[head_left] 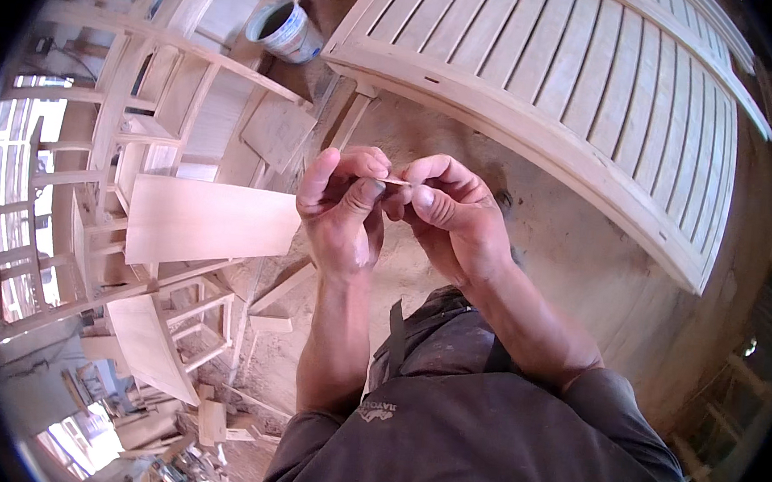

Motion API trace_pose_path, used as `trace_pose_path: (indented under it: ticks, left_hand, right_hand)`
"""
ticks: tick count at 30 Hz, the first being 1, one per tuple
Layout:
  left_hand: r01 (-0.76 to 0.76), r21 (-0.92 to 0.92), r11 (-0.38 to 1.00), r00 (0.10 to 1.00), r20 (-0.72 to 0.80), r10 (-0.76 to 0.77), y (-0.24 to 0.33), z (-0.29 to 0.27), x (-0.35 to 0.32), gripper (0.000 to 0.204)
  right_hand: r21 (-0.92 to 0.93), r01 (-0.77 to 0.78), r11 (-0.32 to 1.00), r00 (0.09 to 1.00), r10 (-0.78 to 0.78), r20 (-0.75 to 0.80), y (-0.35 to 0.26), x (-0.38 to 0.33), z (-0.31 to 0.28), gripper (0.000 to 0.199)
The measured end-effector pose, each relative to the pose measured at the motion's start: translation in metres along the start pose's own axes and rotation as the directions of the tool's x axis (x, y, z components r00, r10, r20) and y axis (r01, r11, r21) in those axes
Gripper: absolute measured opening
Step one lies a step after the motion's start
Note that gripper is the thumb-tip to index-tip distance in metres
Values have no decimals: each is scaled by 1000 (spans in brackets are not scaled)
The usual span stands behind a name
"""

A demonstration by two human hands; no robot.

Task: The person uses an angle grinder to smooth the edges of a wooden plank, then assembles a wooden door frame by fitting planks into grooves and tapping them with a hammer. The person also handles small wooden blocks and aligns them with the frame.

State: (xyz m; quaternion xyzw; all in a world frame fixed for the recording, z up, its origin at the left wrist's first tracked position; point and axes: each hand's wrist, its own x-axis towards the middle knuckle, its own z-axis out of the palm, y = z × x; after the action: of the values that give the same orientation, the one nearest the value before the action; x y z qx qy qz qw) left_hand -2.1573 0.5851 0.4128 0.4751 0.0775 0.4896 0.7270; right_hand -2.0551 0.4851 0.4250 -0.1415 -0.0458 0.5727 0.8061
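Note:
My left hand [345, 213] and my right hand [461, 212] are raised in front of my body, their fingertips almost meeting. Between them is a small, thin, tan piece [395, 182], pinched by thumb and finger on each side. It looks like a sliver or a folded strip; its material is too small to make out. The fingers cover most of it. Beyond my right hand stands a large pale wooden slatted piece of furniture [468, 93], and neither hand touches it.
A bucket [300, 38] stands at the far left of the slatted piece. Unfinished wooden frames [163, 42] and a pale flat board [208, 224] fill the left side. Another board [151, 341] leans by a small wooden frame [210, 318]. Offcuts lie at the lower left on the dusty floor [549, 217].

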Motion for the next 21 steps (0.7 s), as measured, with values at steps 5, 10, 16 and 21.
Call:
trace_pose_path:
  ticks: [5, 10, 16, 21]
  left_hand:
    - [-130, 128, 983, 966, 241, 97, 9, 48, -53, 60]
    - [-42, 147, 988, 951, 308, -5, 13, 107, -123, 65]
    - [156, 3, 988, 906, 397, -145, -12, 193, -224, 59]
    - [449, -143, 882, 799, 505, -325, -25, 278, -314, 52]
  right_hand:
    - [-223, 304, 926, 951, -309, 13, -16, -86, 4, 26]
    - [-508, 514, 691, 821, -567, 58, -41, -179, -7, 48]
    - [-575, 577, 580, 713, -701, 8, -81, -322, -29, 67]
    - [-474, 633, 612, 640, -758, -124, -109, -453, -40, 77]
